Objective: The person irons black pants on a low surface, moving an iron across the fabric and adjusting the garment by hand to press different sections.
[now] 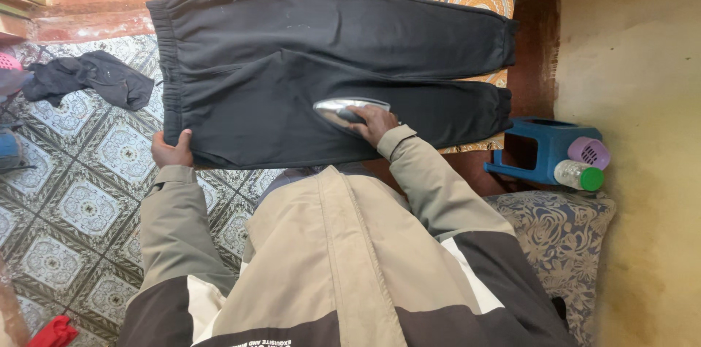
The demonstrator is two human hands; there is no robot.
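A pair of black sweatpants [307,48] lies spread flat, waistband at the left and cuffs at the right. My right hand [374,122] grips the handle of a silver iron [337,109] that rests on the near leg of the pants. My left hand [172,150] holds the near corner of the waistband, pinching the fabric at its edge. Both arms wear a tan and black jacket.
A patterned cloth [488,4] lies under the pants. A crumpled dark garment [91,75] is on the tiled floor at the left. A blue plastic stool [544,150] with a bottle [579,175] stands at the right, by a yellow wall. A floral cushion [562,237] lies below it.
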